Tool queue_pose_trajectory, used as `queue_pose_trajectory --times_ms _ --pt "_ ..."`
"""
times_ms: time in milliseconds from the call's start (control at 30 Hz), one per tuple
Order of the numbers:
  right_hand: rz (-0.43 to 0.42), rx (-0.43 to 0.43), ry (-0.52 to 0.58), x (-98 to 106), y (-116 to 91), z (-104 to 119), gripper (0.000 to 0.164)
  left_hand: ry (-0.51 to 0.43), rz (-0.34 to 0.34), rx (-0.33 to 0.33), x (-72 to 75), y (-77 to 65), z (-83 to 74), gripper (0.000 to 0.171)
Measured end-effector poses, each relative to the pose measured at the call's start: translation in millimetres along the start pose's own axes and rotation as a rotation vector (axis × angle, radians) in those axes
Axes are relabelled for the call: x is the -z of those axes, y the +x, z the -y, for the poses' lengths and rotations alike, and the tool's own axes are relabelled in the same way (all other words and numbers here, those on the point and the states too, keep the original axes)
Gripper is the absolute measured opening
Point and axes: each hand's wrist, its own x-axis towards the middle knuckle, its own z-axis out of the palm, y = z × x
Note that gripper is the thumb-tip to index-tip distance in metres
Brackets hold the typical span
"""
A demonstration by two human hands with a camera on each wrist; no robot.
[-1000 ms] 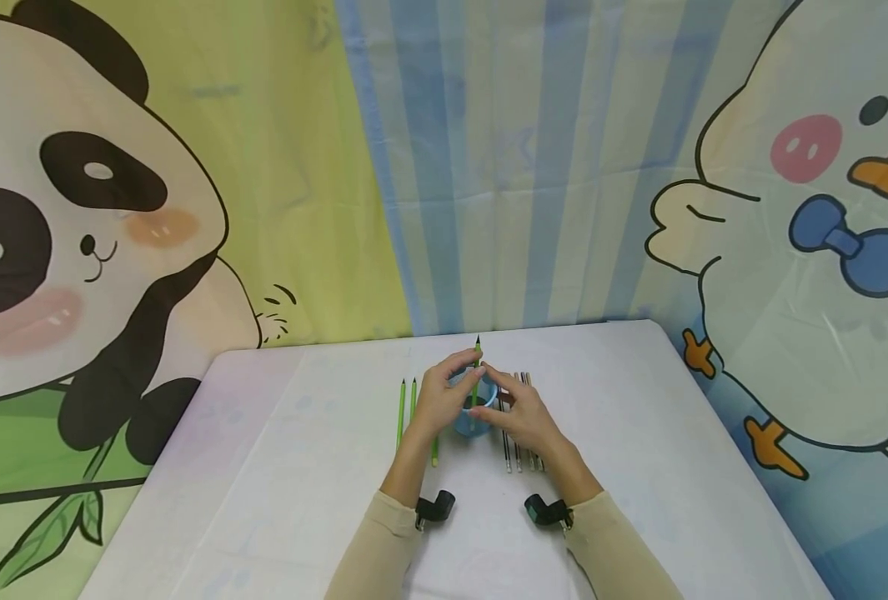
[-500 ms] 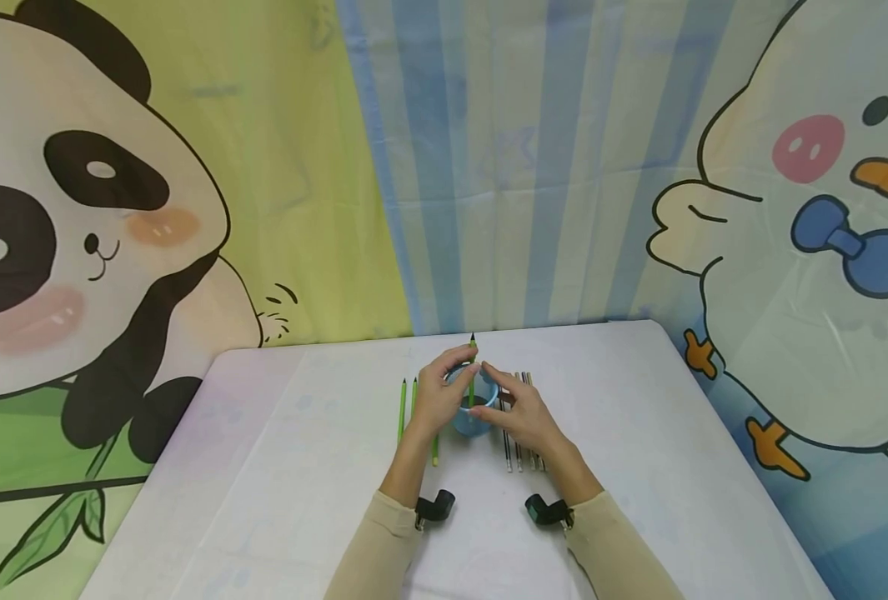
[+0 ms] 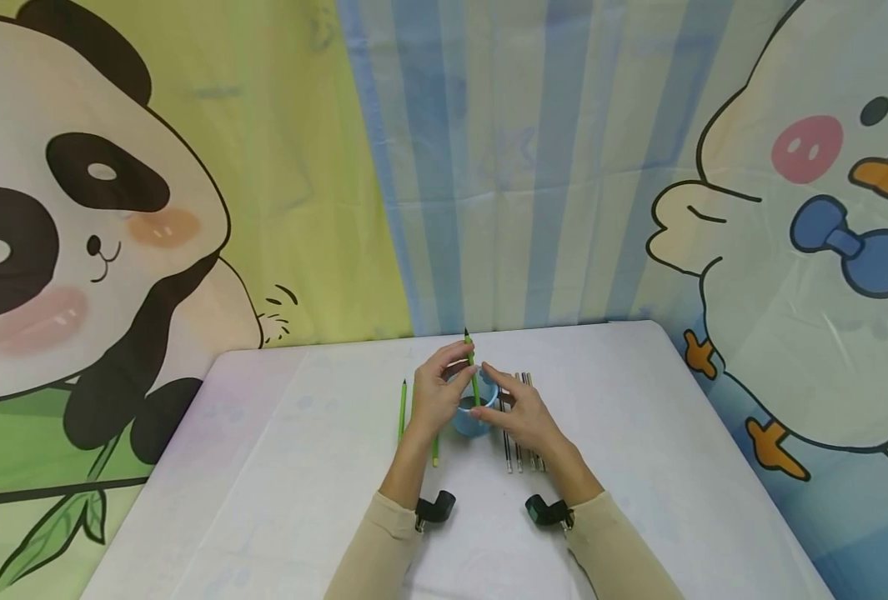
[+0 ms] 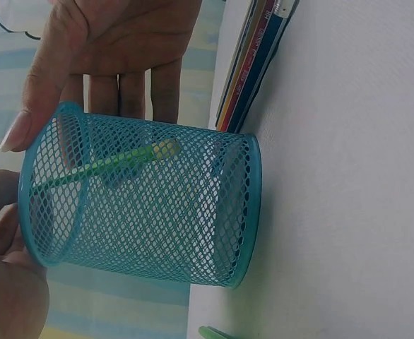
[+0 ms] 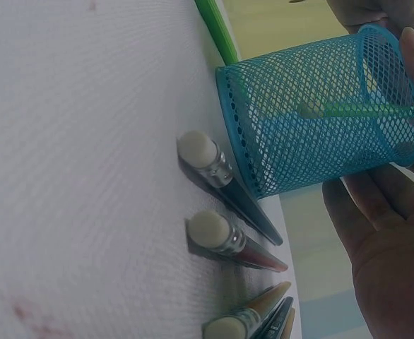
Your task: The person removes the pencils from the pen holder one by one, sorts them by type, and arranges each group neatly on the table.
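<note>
- Your left hand pinches the green pencil upright at frame centre, its eraser end inside the blue mesh cup on the table.
- Your right hand, fingers relaxed, braces the cup's rim so it stays put.
- Spare pencils lie just right.

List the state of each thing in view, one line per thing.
Mesh cup: upright on the table, one green pencil inside.
Green pencil in cup: tilted, tip up, pinched by the left hand.
Left hand: pinching that pencil.
Right hand: fingers against the cup's side.
Green pencils: flat on the table.
Eraser pencils: flat, side by side.
</note>
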Motion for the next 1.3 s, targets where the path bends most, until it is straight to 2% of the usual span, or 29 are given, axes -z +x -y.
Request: queue_pose_trajectory --times_ms 400,600,867,1300 --pt "-0.013 0.010 0.031 -0.4 -0.8 1.0 0.085 0.037 -0.119 -0.040 -2.5 0.6 -2.4 0.031" --pt "-0.013 0.006 0.025 -0.9 -1.1 -2.2 0.085 0.019 -0.100 -0.050 -0.6 -1.0 -1.1 0.031" --pt "-0.016 0.008 0.041 -2.2 -1.7 -4.3 0.085 0.026 -0.088 -0.028 0.4 -1.5 -1.1 0.033" --pt "-0.015 0.012 0.055 -2.7 0.6 -2.2 0.084 0.018 -0.089 -0.053 0.0 -1.2 0.1 0.032"
